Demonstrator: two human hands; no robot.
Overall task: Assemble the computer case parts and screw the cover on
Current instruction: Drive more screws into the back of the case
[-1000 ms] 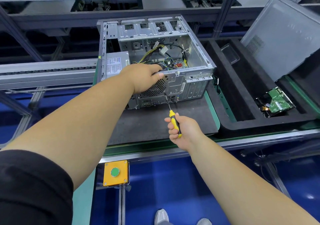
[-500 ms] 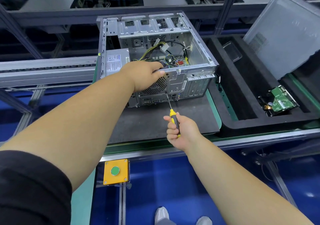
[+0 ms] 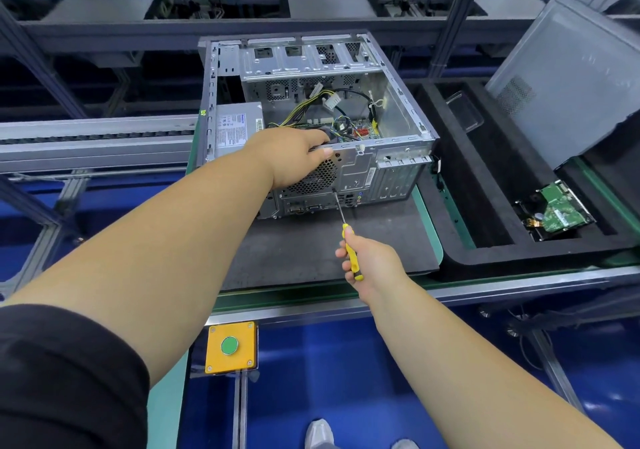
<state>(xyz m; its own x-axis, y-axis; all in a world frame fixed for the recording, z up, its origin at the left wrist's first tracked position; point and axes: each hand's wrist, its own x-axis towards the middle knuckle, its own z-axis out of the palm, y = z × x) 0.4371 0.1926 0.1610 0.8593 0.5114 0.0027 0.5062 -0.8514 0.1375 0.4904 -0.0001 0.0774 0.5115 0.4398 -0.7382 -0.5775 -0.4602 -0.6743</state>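
An open silver computer case (image 3: 391, 168) lies on a dark mat (image 3: 311, 251), its rear panel facing me and cables showing inside. My left hand (image 3: 294, 156) grips the top edge of the rear panel over the fan grille, fingers curled inside the case. My right hand (image 3: 367, 261) holds a yellow-handled screwdriver (image 3: 351, 254); its tip touches the rear panel just below the grille. The grey side cover (image 3: 571, 78) leans upright at the far right.
A black foam tray (image 3: 485, 206) right of the case holds a hard drive (image 3: 557, 211) with a green circuit board. A yellow box with a green button (image 3: 230, 346) hangs below the bench edge. A roller conveyor (image 3: 86, 137) runs on the left.
The view has shifted slightly. Both hands keep their hold; the screwdriver tip stays against the rear panel below the fan grille.
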